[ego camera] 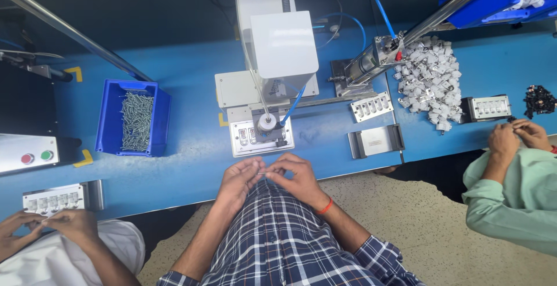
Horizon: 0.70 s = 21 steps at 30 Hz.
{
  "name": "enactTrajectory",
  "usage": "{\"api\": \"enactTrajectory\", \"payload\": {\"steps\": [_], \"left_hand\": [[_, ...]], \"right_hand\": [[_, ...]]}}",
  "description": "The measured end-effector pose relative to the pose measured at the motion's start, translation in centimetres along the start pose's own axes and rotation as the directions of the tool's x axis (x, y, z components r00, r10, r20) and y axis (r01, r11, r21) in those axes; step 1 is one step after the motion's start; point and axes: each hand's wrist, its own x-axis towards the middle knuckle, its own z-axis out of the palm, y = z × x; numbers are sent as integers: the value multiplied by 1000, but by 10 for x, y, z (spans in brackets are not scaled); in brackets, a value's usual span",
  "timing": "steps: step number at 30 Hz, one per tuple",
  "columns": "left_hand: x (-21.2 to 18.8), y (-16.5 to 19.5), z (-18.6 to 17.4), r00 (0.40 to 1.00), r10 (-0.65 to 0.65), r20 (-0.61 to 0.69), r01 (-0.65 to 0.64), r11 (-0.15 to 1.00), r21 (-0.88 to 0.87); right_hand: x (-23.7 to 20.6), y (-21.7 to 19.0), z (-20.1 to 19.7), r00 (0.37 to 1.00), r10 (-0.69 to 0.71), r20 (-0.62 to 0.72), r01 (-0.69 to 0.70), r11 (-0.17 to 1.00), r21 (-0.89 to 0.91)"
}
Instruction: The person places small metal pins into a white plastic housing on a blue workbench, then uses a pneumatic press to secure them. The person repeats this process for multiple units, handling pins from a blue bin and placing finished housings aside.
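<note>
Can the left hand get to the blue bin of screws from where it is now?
Probably yes: the left hand is at the table edge, and only bare blue tabletop lies between it and the open-topped blue bin of screws.

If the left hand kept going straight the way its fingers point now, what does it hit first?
The left hand points toward the right hand; their fingertips nearly meet over a small part, so it would likely meet those fingers first.

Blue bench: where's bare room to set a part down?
Bare bench between the blue screw bin and the press fixture; also between fixture and grey holder. Crowded: white parts pile. Left hand and right hand meet at the front edge.
</note>
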Motion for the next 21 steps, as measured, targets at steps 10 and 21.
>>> {"api": "enactTrajectory", "payload": {"steps": [10, 21], "left_hand": [[-11, 6, -7, 995, 52, -80, -50, 998, 28], [-27, 20, 7, 999, 30, -29, -27, 993, 119]], "right_hand": [[51, 18, -41, 949, -203, -243, 29, 821, -571], [75, 20, -46, 996, -43, -79, -22, 737, -675]]}}
